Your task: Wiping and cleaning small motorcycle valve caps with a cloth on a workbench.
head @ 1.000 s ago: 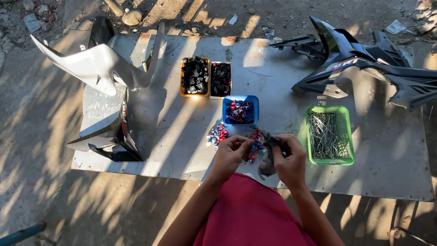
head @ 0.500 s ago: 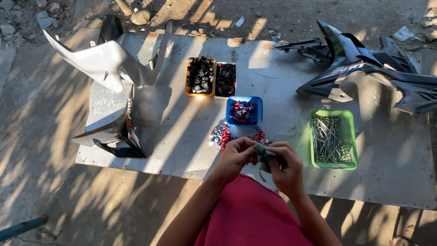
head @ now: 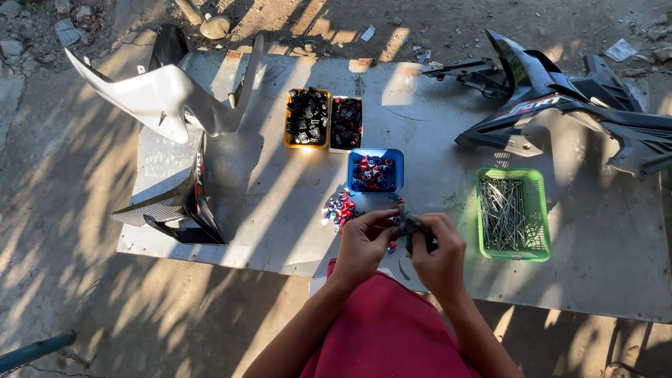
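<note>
The big flat sheet [head: 280, 203] on the ground looks like grey metal, dull and a bit scratched. The white fairing panel [head: 157, 98] looks like smooth, shiny plastic. The black fairing panels [head: 574, 112] look like plastic too, glossy in the sun. The green basket [head: 539, 210] is plastic with a mesh wall, and the thin pins [head: 504, 210] in it look like shiny metal. The blue tub [head: 395, 155] and the orange tub [head: 287, 133] are smooth plastic. The ground [head: 63, 210] is rough dirt with stones. The red cloth [head: 392, 329] on the person's lap looks soft and matt. The small dark piece [head: 413, 227] between both hands looks dull.
</note>
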